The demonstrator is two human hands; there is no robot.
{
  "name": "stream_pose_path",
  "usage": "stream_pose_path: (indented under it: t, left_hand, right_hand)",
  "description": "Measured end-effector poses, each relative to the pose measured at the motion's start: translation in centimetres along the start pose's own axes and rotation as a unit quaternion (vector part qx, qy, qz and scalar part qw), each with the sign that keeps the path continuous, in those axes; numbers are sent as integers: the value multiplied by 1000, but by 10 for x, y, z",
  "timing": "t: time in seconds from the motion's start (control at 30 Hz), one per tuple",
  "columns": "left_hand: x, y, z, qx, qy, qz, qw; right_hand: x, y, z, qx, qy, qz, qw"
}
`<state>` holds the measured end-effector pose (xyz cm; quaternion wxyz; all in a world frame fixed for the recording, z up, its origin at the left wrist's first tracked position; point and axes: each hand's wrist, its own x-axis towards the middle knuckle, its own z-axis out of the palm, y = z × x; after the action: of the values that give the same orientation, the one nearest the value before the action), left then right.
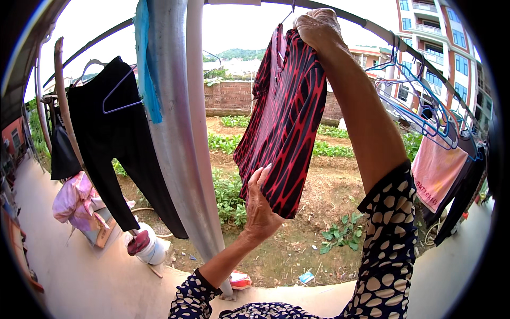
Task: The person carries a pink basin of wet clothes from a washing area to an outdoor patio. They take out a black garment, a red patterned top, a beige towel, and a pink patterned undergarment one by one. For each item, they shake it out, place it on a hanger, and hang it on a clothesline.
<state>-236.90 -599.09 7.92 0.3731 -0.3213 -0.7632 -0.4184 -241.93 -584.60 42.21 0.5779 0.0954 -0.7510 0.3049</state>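
A black and red patterned short-sleeved blouse (284,122) hangs from a hanger hook on the overhead rail. My right hand (320,27) is raised to its upper right shoulder, fingers closed round the cloth beside the hook. Lower down, my left hand (260,210) lies against the blouse near its hem, with the fingers stretched upward. Where its thumb sits is hard to make out. The blouse hangs at a slant, its lower edge between my forearms.
Left of the metal post (180,133) hang black trousers (114,127) on a hanger. Several empty hangers (419,101) and a pink towel (438,170) hang at right. A white bucket (151,247) stands on the floor. Beyond the concrete edge grow green plants (342,234).
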Motion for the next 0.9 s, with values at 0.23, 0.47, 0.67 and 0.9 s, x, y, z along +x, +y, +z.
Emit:
stream_pose_path:
  t: [0.23,0.47,0.67,0.9]
  left_hand:
    - [9,-19,3,10,117,36,992]
    - [-9,-31,1,-37,65,-33,997]
    - [-25,-49,24,-65,55,-60,995]
    - [-58,-39,49,-97,100,-119,983]
  right_hand:
    - [-10,-37,38,-24,-45,64,997]
    - [-19,-26,59,-11,-40,94,995]
    - [-38,-10,35,310,-240,167,904]
    - [-202,5,-54,295,27,-163,941]
